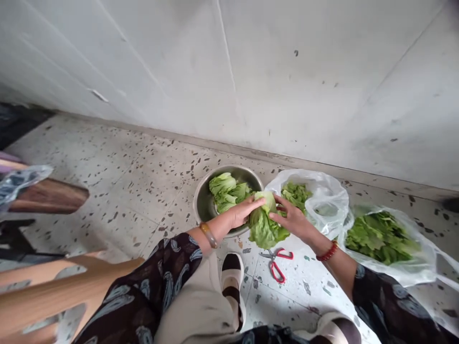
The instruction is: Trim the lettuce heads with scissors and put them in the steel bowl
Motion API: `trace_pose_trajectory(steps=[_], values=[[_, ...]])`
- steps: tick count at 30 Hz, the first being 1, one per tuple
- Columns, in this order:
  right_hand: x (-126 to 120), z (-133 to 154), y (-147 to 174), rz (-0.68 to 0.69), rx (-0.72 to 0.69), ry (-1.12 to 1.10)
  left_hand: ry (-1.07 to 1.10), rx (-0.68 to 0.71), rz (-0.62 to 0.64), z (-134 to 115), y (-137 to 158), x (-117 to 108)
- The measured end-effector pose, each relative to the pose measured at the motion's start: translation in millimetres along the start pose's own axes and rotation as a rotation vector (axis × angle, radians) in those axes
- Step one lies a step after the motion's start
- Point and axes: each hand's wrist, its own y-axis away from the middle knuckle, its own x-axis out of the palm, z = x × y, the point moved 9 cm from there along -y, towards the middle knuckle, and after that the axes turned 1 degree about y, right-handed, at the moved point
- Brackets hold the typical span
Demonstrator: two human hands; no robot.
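Observation:
Between my two hands is a head of leafy lettuce [264, 224], its pale base up and its green leaves hanging down. My left hand [247, 210] holds it from the left, thumb and fingers against the pale part. On the other side my right hand [289, 217] grips it with bent fingers. A steel basin [202, 203] stands just behind my left hand, with more lettuce [227, 188] inside. Below the held head, red-handled scissors [276, 263] lie open on the floor.
A clear plastic bag [326, 186] with green leaves stands right of the basin. Farther right, another plastic bag [423, 270] holds darker leaves [382, 236]. The wall [229, 95] rises behind. Wooden furniture [46, 291] is at the left, and my shoes [233, 282] are below.

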Motion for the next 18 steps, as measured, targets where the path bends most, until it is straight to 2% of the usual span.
trace_pose_trajectory(steps=[3, 6, 10, 14, 18], values=[[-7, 0, -6, 0.005, 0.035, -0.148, 0.227, -0.077, 0.125, 5, -14, 8], [-25, -8, 0, -0.01, 0.064, -0.315, 0.24, -0.097, 0.133, 5, -34, 5], [-44, -28, 15, -0.144, 0.164, -0.505, 0.175, -0.193, 0.268, 16, -58, 18], [-35, -36, 10, -0.23, 0.162, -0.622, 0.185, -0.209, 0.372, 24, -75, 28], [-27, -58, -2, -0.405, 0.259, -0.709, 0.251, -0.206, 0.397, 26, -87, 27]])
